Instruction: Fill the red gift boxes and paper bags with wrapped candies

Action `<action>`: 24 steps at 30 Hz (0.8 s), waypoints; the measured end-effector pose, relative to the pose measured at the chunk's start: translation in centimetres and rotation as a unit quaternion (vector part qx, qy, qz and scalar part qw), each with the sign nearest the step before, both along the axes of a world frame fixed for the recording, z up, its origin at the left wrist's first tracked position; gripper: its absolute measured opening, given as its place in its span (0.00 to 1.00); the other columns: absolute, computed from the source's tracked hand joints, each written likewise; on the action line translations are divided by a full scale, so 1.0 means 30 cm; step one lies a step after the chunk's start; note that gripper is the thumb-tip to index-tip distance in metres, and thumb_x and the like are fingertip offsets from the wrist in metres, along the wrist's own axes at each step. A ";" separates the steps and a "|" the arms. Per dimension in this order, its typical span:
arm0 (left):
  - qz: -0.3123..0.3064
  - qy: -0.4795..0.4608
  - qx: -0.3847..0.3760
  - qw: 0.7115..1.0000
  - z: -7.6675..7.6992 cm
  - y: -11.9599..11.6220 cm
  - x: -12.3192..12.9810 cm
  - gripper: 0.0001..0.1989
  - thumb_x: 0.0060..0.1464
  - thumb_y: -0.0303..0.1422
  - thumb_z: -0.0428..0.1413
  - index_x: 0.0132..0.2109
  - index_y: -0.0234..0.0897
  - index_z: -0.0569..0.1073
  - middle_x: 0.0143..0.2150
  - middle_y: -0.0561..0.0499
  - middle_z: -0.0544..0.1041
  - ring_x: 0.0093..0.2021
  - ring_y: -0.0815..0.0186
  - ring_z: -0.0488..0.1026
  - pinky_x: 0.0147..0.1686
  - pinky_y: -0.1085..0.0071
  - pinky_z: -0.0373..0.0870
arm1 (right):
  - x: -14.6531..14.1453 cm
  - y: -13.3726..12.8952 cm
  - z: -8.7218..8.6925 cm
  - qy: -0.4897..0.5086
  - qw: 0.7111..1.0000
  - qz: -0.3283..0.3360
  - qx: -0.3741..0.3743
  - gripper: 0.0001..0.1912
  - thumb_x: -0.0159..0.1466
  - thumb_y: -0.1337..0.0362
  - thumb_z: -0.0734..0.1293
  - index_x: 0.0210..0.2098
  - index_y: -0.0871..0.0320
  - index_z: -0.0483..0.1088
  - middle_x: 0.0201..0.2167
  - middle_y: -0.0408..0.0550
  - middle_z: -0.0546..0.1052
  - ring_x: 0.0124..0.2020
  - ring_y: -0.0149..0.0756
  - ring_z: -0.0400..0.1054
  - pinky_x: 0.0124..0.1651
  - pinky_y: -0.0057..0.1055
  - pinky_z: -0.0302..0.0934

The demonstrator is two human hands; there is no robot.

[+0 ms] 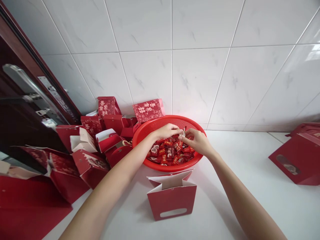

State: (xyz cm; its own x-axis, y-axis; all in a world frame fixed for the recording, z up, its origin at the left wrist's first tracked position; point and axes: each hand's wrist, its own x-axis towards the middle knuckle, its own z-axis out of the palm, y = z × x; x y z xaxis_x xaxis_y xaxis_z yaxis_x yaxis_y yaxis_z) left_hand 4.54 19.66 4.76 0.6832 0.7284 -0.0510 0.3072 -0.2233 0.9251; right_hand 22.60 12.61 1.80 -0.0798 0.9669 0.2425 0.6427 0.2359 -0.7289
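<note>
My left hand (168, 131) and my right hand (197, 140) meet over a red plastic basket (172, 166). Between their fingertips is a small wrapped candy (184, 133), pale and shiny on the side that shows; the fingers partly cover it. Both hands are closed in a pinch. Beneath them, the basket holds many candies (170, 152) in red and dark red wrappers with printed characters. Directly in front of the basket, a red paper gift box (172, 201) stands upright with its top open and an oval window in its front.
Many red gift boxes (92, 166), several with tops open, crowd the left side beside a dark door with a metal handle (35, 90). Another printed box (148, 110) leans on the tiled wall behind the basket. More red boxes (297, 158) stand on the white countertop (232, 160) at right.
</note>
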 end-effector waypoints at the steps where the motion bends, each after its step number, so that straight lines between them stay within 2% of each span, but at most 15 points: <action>1: 0.002 -0.008 -0.014 1.000 0.002 0.000 0.002 0.22 0.50 0.51 0.63 0.33 0.33 0.77 0.31 0.50 0.78 0.32 0.66 0.74 0.34 0.69 0.70 | 0.001 0.001 -0.001 -0.006 1.000 0.001 0.003 0.18 0.61 0.47 0.70 0.35 0.55 0.71 0.32 0.47 0.81 0.34 0.39 0.75 0.35 0.31 0.63; 4: 0.009 -0.021 -0.039 0.999 0.004 -0.001 0.006 0.23 0.49 0.51 0.64 0.36 0.33 0.77 0.33 0.50 0.80 0.31 0.66 0.75 0.35 0.68 0.72 | 0.005 0.005 -0.006 0.006 1.000 0.013 0.007 0.11 0.62 0.55 0.70 0.37 0.56 0.72 0.31 0.46 0.81 0.33 0.38 0.75 0.35 0.32 0.65; 6: 0.015 -0.018 -0.043 0.999 0.004 -0.001 0.007 0.23 0.48 0.51 0.66 0.35 0.33 0.76 0.33 0.50 0.80 0.30 0.66 0.76 0.36 0.67 0.73 | 0.008 0.009 -0.010 0.055 0.998 0.035 0.011 0.06 0.63 0.62 0.67 0.38 0.56 0.72 0.34 0.47 0.81 0.37 0.39 0.77 0.39 0.32 0.68; 8: 0.028 -0.021 -0.039 0.999 0.003 0.000 0.006 0.23 0.48 0.51 0.66 0.35 0.33 0.74 0.33 0.50 0.80 0.31 0.65 0.77 0.36 0.66 0.75 | 0.011 0.013 -0.014 0.117 0.991 0.057 0.009 0.06 0.63 0.65 0.65 0.40 0.56 0.72 0.38 0.48 0.82 0.42 0.40 0.78 0.43 0.33 0.71; 11: 0.042 -0.040 -0.023 0.998 0.002 0.000 0.002 0.24 0.48 0.50 0.67 0.35 0.34 0.72 0.36 0.49 0.80 0.33 0.64 0.79 0.37 0.65 0.76 | 0.018 0.014 -0.014 0.190 0.979 0.081 -0.010 0.09 0.63 0.65 0.65 0.43 0.56 0.72 0.41 0.49 0.82 0.44 0.42 0.79 0.46 0.36 0.73; 15: 0.039 -0.064 0.002 0.997 0.007 -0.001 0.000 0.23 0.49 0.49 0.67 0.41 0.34 0.74 0.38 0.49 0.80 0.35 0.64 0.79 0.40 0.64 0.75 | 0.026 0.006 -0.002 0.231 0.965 0.120 -0.038 0.15 0.61 0.63 0.67 0.48 0.57 0.72 0.36 0.46 0.82 0.40 0.42 0.80 0.49 0.42 0.75; 19: 0.000 -0.075 0.036 0.997 0.011 0.002 0.002 0.21 0.50 0.48 0.66 0.34 0.32 0.78 0.33 0.50 0.79 0.36 0.65 0.76 0.43 0.66 0.72 | 0.030 -0.002 0.012 0.252 0.956 0.142 -0.048 0.20 0.59 0.59 0.69 0.49 0.57 0.71 0.35 0.47 0.83 0.38 0.42 0.80 0.50 0.46 0.75; 24: 0.037 -0.085 -0.018 0.996 0.016 0.009 -0.002 0.16 0.49 0.43 0.67 0.31 0.33 0.78 0.32 0.50 0.80 0.35 0.65 0.76 0.40 0.67 0.73 | 0.027 -0.007 0.018 0.273 0.951 0.139 -0.049 0.21 0.57 0.59 0.71 0.50 0.57 0.70 0.34 0.47 0.84 0.36 0.42 0.80 0.49 0.46 0.75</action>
State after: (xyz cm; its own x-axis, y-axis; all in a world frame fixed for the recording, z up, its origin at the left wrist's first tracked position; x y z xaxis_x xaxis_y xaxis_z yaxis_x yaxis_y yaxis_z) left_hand 4.49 19.94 5.24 0.6286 0.7769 0.0346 0.1593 -0.1722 0.9721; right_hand 23.40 12.40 2.35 -0.2243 0.9466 0.2315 0.0847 0.2556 -0.9631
